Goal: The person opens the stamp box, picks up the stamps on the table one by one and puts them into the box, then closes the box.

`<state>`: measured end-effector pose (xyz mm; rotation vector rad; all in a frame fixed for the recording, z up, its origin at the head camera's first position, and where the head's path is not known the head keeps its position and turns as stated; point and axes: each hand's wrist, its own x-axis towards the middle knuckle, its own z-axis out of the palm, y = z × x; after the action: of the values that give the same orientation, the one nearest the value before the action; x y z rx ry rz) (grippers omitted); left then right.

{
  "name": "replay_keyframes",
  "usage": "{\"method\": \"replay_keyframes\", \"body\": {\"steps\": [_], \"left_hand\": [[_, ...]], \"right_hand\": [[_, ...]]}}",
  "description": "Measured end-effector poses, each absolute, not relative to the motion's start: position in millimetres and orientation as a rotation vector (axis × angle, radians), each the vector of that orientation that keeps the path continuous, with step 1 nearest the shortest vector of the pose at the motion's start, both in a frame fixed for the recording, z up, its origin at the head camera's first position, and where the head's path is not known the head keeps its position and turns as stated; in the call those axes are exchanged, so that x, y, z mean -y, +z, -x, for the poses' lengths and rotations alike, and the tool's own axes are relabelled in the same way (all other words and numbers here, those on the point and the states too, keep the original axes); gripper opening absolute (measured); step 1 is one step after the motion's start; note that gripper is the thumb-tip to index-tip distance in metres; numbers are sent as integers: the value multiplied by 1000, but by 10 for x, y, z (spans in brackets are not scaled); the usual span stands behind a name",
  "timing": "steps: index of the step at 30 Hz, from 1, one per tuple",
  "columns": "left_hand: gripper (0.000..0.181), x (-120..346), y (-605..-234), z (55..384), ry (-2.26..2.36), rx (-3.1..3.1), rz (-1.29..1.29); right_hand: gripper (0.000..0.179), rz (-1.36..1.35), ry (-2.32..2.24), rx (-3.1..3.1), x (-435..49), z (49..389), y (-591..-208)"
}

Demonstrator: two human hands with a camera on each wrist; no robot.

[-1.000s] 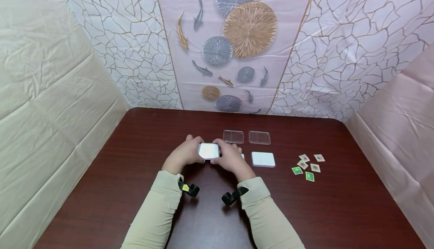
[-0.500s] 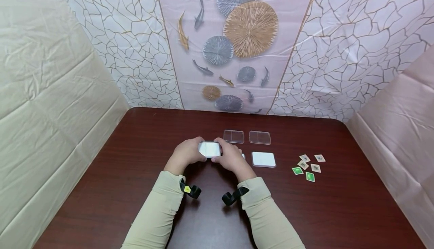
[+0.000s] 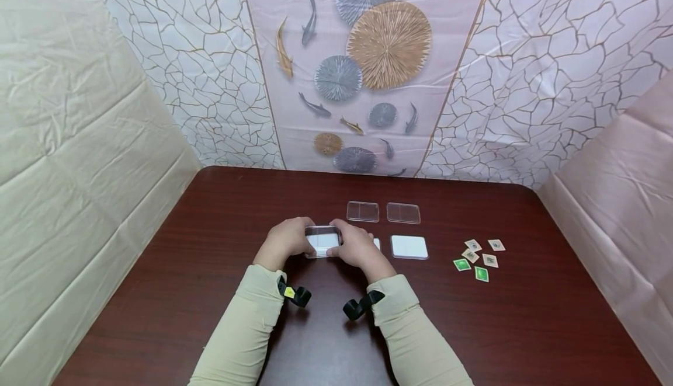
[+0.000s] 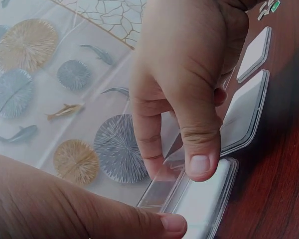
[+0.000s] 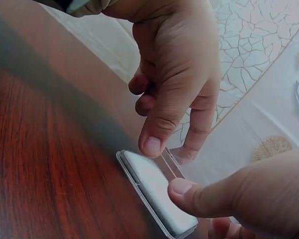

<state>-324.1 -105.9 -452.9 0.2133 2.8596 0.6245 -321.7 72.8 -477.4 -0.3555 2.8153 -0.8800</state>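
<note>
A clear plastic box (image 3: 323, 242) with a white insert lies between both hands, low over or on the table; contact is hard to tell. Its clear lid (image 4: 157, 194) stands tilted up at the far side. My left hand (image 3: 285, 242) grips the box's left end, thumb in front and index finger behind. The right hand (image 3: 360, 246) grips the right end the same way. In the right wrist view the thumbs of the left hand (image 5: 182, 74) and right hand (image 5: 269, 191) lie along the edge of the white insert (image 5: 157, 191). The other fingers are partly hidden.
Two similar white-filled boxes stand to the right, one box (image 3: 409, 247) in full view, the other box (image 3: 376, 243) mostly behind the right hand. Behind them lie two clear lids (image 3: 363, 211). Several small beige and green square pieces (image 3: 471, 254) lie farther right on the brown table (image 3: 515, 316).
The box has come slightly nearer to me, and its clear lid edge now shows apart from the white insert. Both hands keep their grip and have shifted only a little.
</note>
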Motion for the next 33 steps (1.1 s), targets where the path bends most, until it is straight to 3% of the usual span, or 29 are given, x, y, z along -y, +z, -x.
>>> {"method": "replay_keyframes", "body": {"steps": [17, 33], "left_hand": [[65, 1067, -4577, 3336, 749, -2918, -117], [69, 1082, -4783, 4091, 890, -2903, -132]], "right_hand": [[61, 365, -859, -2821, -731, 3393, -4706], [66, 396, -470, -2872, -669, 4127, -4738]]}}
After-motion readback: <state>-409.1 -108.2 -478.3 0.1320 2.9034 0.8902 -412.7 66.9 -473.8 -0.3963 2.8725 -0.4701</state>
